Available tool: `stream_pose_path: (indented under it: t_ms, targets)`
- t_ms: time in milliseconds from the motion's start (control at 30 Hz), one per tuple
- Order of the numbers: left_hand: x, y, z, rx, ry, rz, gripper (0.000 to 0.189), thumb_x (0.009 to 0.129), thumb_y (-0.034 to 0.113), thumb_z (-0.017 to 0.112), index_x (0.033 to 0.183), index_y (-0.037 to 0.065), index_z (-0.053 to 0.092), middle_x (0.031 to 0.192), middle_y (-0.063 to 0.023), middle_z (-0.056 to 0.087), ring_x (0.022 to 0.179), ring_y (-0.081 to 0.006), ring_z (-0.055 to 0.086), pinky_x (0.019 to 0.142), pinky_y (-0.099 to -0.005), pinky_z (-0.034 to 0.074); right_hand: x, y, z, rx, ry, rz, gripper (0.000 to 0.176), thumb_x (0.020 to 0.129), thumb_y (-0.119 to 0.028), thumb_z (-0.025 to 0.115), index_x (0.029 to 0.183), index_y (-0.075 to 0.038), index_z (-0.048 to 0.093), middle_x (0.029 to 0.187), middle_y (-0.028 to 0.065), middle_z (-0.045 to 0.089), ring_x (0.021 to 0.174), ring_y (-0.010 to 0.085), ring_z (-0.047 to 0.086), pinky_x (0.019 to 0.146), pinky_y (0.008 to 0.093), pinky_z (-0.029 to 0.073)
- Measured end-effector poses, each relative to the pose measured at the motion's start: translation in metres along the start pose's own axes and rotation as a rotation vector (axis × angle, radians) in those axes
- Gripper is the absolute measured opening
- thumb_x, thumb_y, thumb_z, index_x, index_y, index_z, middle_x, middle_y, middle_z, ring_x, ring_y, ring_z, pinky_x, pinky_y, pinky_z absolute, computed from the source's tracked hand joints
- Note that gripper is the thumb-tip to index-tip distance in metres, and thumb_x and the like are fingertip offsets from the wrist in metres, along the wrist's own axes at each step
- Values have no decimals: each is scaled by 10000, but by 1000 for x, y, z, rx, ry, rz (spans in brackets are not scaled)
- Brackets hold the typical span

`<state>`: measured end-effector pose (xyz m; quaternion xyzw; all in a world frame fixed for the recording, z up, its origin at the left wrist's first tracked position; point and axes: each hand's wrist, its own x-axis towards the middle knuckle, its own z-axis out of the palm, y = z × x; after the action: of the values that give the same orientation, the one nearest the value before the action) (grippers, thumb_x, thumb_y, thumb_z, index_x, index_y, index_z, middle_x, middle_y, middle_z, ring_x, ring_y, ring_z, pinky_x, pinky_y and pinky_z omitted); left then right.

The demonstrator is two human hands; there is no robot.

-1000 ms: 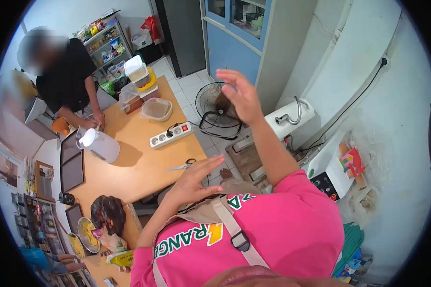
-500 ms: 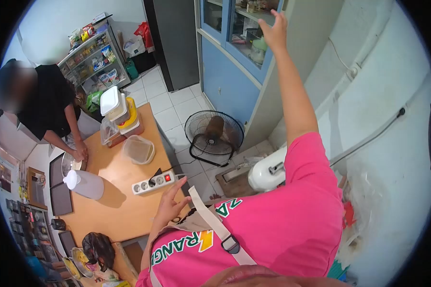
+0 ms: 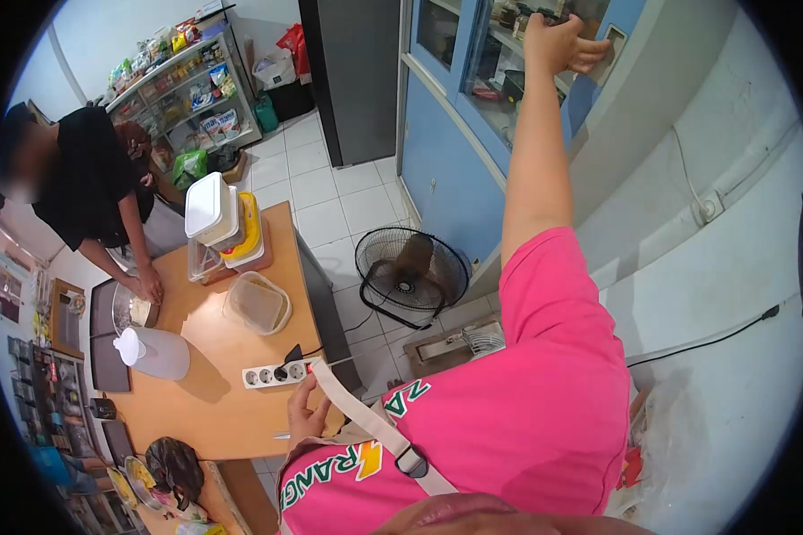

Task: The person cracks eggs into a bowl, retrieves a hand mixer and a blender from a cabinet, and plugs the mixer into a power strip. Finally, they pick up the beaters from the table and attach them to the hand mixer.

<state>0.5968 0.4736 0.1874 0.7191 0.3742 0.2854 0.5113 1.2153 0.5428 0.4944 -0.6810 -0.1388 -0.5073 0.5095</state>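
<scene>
My right hand (image 3: 567, 46) is raised at the blue-framed glass cabinet door (image 3: 500, 53). Its thumb is apart from the fingers, and the fingertips reach the pale recessed handle (image 3: 614, 46). Jars and other items show behind the glass. Low by the table edge, my left hand (image 3: 306, 415) has loosely bent, parted fingers and holds nothing that I can see. Close above it lies a white power strip (image 3: 277, 375) with a black plug in it. A loose beige apron strap (image 3: 352, 401) hangs beside that hand.
A black floor fan (image 3: 412, 276) stands between table and cabinet. On the wooden table (image 3: 223, 419) are stacked tubs (image 3: 214, 209), an open plastic container (image 3: 257, 303) and a white jug (image 3: 156, 352). Across it, another person (image 3: 94, 178) has both hands at a bowl (image 3: 129, 310).
My right hand has moved from in front of the glass to the door's handle side. My left hand has drawn slightly down, its fingers more bent. The view has shifted a little.
</scene>
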Motion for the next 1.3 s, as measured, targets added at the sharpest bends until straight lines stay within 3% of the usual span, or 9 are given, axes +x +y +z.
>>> stream_pose_path:
  t_ms: [300,400,467,533,600,800,1033,1233,1300]
  targets:
    - [14,4,8,64,-31,42,428,767,16,697,1176,21,572,1161,-149,605,1116,-280,556,952,-352,422,-3,17,73,63,-421,-13,679,733,-530,685,1186,-43,550,1466,340,-94,1375,488,-58,1073,549,159]
    - [13,-12,11,59,4,40,406,758,17,704,1144,7,579,1159,-169,600,1113,-307,556,962,-368,416,9,58,104,268,-569,-261,589,747,-501,704,1158,-93,601,1440,287,264,1343,385,284,1027,434,328]
    - [13,-14,11,158,0,129,422,747,16,708,1149,12,578,1139,-160,611,1108,-312,559,968,-371,411,-10,60,76,729,-1091,-37,418,805,-399,694,1089,-97,646,1166,167,607,1086,241,580,890,323,456]
    - [15,-8,11,142,-41,86,444,739,17,707,1163,22,576,1141,-153,617,1112,-304,561,973,-370,409,-67,70,60,677,-1035,-94,304,839,-290,674,1060,-81,656,932,89,692,878,167,645,789,298,495]
    - [17,10,11,52,-14,50,449,741,19,701,1172,30,577,1162,-142,618,1120,-292,563,971,-369,412,-112,94,43,501,-1151,-53,335,817,-295,692,1047,-56,651,975,108,682,919,181,638,798,316,492]
    - [17,12,8,204,6,108,435,759,27,689,1180,35,579,1192,-137,608,1127,-288,562,970,-363,415,-197,184,21,487,-602,540,310,794,-119,657,1073,-6,586,1073,125,636,952,224,627,822,324,487]
    - [36,15,17,184,-75,159,421,775,66,697,1181,51,587,1196,-120,610,1125,-289,561,962,-363,420,-192,89,-148,361,-517,-219,226,806,-101,629,1012,-19,587,975,136,615,926,283,590,838,360,454]
    - [49,48,27,138,-223,236,383,775,85,694,1145,36,605,1191,-131,609,1114,-288,567,951,-358,426,-267,88,-249,803,-1018,827,162,889,-188,598,952,-39,608,912,23,627,850,104,568,775,261,457]
    - [47,55,35,130,-255,306,384,772,82,690,1144,36,605,1190,-135,608,1112,-288,568,948,-357,428,-289,64,-290,871,-1242,909,149,893,-173,594,955,-38,608,924,33,631,831,102,577,767,246,464]
